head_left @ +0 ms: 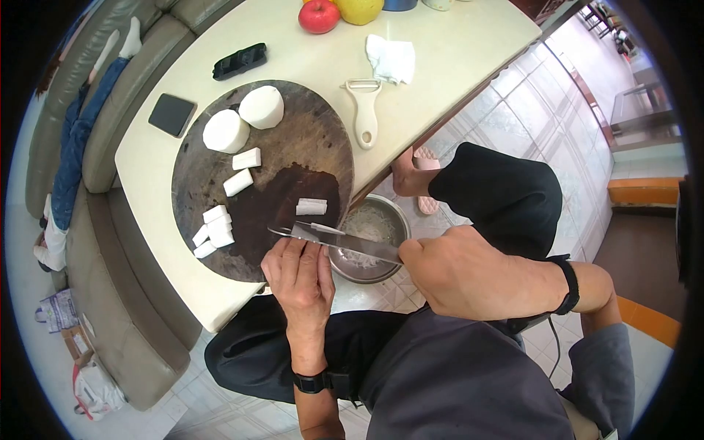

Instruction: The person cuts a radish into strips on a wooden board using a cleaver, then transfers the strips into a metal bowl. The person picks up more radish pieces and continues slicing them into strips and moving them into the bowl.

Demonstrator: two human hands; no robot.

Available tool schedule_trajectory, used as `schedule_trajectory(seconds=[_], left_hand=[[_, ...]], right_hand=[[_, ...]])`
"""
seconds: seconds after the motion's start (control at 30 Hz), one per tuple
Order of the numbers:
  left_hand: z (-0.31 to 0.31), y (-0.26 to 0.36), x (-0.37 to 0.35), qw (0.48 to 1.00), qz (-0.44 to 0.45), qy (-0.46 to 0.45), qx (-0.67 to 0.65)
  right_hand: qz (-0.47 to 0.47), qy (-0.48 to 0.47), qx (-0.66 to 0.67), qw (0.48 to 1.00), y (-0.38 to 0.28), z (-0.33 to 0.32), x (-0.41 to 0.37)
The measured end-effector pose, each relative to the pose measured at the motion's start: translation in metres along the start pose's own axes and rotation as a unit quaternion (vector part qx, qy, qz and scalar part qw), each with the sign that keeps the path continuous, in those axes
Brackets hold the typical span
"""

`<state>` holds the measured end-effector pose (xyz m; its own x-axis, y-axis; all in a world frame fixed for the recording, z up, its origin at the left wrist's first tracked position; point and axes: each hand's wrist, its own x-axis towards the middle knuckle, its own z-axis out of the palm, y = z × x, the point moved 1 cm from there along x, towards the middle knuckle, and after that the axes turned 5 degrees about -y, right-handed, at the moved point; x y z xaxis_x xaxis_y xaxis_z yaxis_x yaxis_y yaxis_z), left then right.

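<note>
My right hand (458, 271) is closed round the handle of a knife (367, 248), its blade reaching left over the near edge of a round wooden chopping board (308, 125). Beside the blade, the bent fingers of my left hand (299, 275) press on a piece of white radish, mostly hidden by fingers and blade. A thin white slice (326, 228) shows just past the blade. Farther up the board lie cut radish sticks (312, 207), more blocks (218, 227) at the left, and two thick round chunks (262, 108) at the back.
Below the table edge stands a metal bowl (396, 220) with white shreds inside. A peeler (366, 121), a white cloth (391, 59), a dark phone-like slab (171, 115), a black object (240, 61) and a red apple (319, 16) are on the table. Someone's legs (95, 110) rest on the sofa.
</note>
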<state>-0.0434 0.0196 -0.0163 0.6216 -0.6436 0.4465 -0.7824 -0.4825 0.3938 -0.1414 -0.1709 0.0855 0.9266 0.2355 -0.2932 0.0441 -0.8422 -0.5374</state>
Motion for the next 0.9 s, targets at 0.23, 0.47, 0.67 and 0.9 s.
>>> schedule_trajectory(seconds=[0.23, 0.47, 0.67, 0.9], left_hand=[[-0.001, 0.0, 0.0, 1.0, 0.001, -0.003, 0.002], [-0.001, 0.0, 0.0, 1.0, 0.004, -0.002, -0.008], [0.001, -0.002, -0.001, 1.0, 0.005, 0.005, 0.002], [0.001, -0.001, 0.0, 1.0, 0.005, 0.011, 0.003]], right_hand=[[0.003, -0.005, -0.026, 1.0, -0.005, 0.005, -0.003], [-0.036, -0.009, -0.042, 0.998, -0.01, 0.006, 0.018], [-0.051, 0.035, -0.02, 0.998, -0.008, 0.016, 0.042], [0.005, 0.004, -0.001, 1.0, -0.008, 0.009, 0.022]])
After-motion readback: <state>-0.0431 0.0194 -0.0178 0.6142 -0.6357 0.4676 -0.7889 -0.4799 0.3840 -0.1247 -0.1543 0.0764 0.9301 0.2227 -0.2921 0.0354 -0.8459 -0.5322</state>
